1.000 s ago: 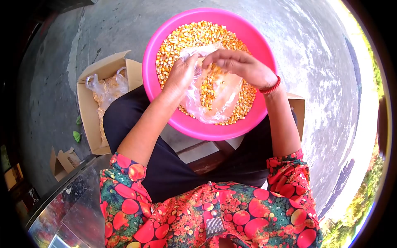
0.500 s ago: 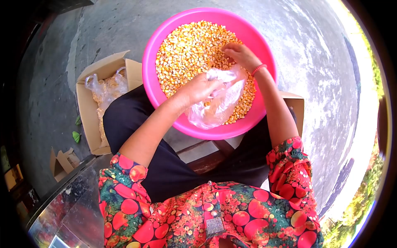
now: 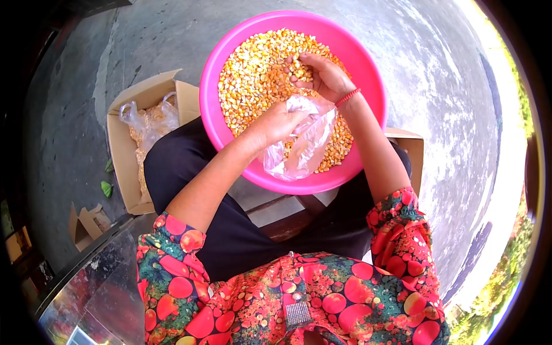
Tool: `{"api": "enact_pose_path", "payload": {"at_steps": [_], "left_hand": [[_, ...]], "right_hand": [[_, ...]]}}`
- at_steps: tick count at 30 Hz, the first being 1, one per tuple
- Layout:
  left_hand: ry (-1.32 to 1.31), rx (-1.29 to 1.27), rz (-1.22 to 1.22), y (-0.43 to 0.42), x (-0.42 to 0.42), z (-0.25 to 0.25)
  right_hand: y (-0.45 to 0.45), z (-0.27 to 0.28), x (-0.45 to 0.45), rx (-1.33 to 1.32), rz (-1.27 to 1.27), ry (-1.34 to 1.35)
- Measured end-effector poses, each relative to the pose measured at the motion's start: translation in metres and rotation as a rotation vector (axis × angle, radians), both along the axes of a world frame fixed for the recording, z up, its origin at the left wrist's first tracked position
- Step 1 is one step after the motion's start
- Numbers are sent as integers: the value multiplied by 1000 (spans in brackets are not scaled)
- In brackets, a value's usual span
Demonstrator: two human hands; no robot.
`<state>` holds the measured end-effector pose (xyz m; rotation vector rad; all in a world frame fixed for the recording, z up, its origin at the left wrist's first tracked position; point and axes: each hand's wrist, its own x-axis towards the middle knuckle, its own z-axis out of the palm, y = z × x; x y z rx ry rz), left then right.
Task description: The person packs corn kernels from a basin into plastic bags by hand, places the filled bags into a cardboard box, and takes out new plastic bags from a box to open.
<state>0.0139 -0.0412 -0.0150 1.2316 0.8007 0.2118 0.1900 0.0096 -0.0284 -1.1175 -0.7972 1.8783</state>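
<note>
A pink basin [image 3: 210,75] full of loose corn kernels [image 3: 253,69] stands between my knees. My left hand [image 3: 277,123] is closed on the rim of a clear plastic bag [image 3: 305,152], which hangs over the near side of the basin. My right hand [image 3: 326,77], with a red bracelet at the wrist, is cupped palm up just above the bag's mouth. A heap of kernels lies in its palm and curled fingers. How much the bag holds is hard to make out through the crumpled plastic.
On the left an open cardboard box [image 3: 122,167] holds kernels and a knotted clear bag [image 3: 152,123]. Another box [image 3: 411,155] shows past my right knee. A small torn carton [image 3: 89,225] and a green leaf [image 3: 106,188] lie on the concrete floor [image 3: 75,126].
My right hand has turned from reaching down into the kernels to palm up, lifting a handful toward the bag. My left hand keeps its hold on the bag, almost unmoved.
</note>
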Motion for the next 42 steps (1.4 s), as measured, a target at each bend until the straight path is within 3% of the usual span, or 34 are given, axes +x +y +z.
{"api": "enact_pose_path", "payload": {"at_steps": [2,5,10,12,13,14,16,18,20,21,24,25,27,28,30,32,33,37,39,40,42], "left_hand": [[-62,-4,248,-2,2,1],[-99,-7,412,4,0,0],[-213,-116,633,16,-6,-6],[-240,-143,653,20,-8,-11],[-224,-113,672,20,-8,-9],[-207,-83,690,20,-8,-8],[-177,-89,675,20,-9,-3],[-150,-95,662,19,-8,1],[-241,-47,699,16,-5,3],[-241,-47,698,16,-5,1],[-175,-40,550,15,-5,3],[-174,-46,380,13,-4,11],[-126,-48,93,10,-5,12],[-128,-47,91,6,-3,6],[-125,-2,7,-5,2,-3],[-118,-46,-16,-7,1,1],[-94,-58,-14,-8,1,2],[-22,-32,-53,-6,-1,8],[-52,0,-44,-5,0,0],[-82,32,-34,-5,1,-3],[-72,37,7,-4,1,-3]], "right_hand": [[1,14,2,16,-22,34],[0,29,8,119,-40,128],[-32,69,-3,204,95,55],[-43,77,-9,264,306,-280],[-43,66,-5,500,456,-380],[-46,62,-6,499,454,-378],[-52,59,-9,617,645,-633],[-50,58,-6,685,644,-660],[-44,59,2,584,486,-499],[-42,71,5,395,381,-607],[-26,57,30,316,56,-668],[-22,48,35,317,55,-669],[-14,23,46,258,68,-1062],[-9,0,51,279,131,-1127],[-3,-28,44,99,211,-1097],[-7,-44,25,174,263,-1061],[-6,-52,17,339,284,-1128],[-8,-49,-7,126,219,-814],[-8,-45,-13,-106,28,-363],[-7,-38,-13,-106,29,-363],[-6,-18,-6,-109,-64,-109]]}}
